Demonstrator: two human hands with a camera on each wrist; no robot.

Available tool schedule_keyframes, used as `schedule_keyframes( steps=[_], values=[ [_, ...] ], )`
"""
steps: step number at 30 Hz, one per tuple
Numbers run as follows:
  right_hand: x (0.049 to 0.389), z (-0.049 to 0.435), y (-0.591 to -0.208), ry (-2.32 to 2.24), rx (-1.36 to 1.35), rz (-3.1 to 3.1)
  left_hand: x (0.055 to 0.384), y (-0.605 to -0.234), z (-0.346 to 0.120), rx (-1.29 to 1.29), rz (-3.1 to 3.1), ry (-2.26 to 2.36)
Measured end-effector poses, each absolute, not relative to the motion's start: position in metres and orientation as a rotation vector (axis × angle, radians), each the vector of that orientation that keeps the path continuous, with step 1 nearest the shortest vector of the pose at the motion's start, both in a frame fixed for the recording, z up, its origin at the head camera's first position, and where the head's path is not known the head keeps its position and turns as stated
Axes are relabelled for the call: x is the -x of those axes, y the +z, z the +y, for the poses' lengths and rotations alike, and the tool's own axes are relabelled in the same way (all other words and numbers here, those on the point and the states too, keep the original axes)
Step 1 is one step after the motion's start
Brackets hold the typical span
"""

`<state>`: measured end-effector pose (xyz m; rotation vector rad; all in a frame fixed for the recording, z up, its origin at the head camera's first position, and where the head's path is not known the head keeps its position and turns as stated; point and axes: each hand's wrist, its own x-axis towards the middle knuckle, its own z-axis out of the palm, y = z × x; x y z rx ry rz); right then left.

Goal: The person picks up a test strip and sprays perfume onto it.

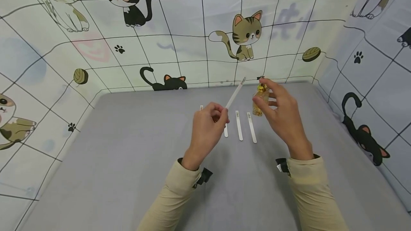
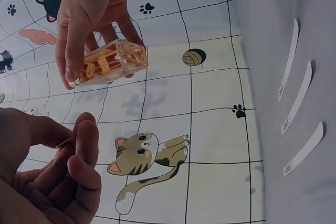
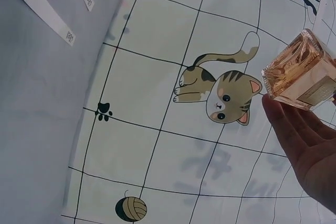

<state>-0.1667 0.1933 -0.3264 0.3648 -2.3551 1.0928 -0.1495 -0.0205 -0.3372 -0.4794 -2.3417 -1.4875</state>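
My left hand (image 1: pixel 208 124) pinches a white paper test strip (image 1: pixel 236 93) between thumb and fingers, its printed end pointing up and away. To its right, my right hand (image 1: pixel 284 113) holds a small glass perfume bottle (image 1: pixel 259 104) with amber liquid and a gold neck. One finger lies at the bottle's top, the thumb along its near side. In the left wrist view the bottle (image 2: pixel 113 64) is off the table and tilted, its base turned toward that camera. The right wrist view shows the bottle's faceted base (image 3: pixel 302 72) above the fingers. Strip and bottle are apart.
Several more white strips (image 1: pixel 239 126) lie on the grey tabletop (image 1: pixel 135 159) below and between the hands, partly hidden by the left hand. Behind and at both sides hangs a white cloth (image 1: pixel 189 52) with grid lines and cartoon cats.
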Motion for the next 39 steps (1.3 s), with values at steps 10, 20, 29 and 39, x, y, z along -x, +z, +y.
schedule_keyframes(
  steps=[10,20,29,39],
  values=[
    [0.1665,0.1921,-0.3258,1.070,-0.341,-2.359,0.1470,-0.3351,-0.0201,0.492,-2.343,-1.485],
    [0.1655,0.1902,-0.3249,1.062,-0.320,-2.371,0.1464,-0.3344,-0.0187,0.511,-2.344,-1.491],
    [0.1664,0.1918,-0.3261,1.050,-0.344,-2.357,0.1455,-0.3340,-0.0180,0.505,-2.341,-1.504],
    [0.1664,0.1909,-0.3267,1.057,-0.341,-2.363,0.1449,-0.3346,-0.0174,0.506,-2.342,-1.531]
  ],
)
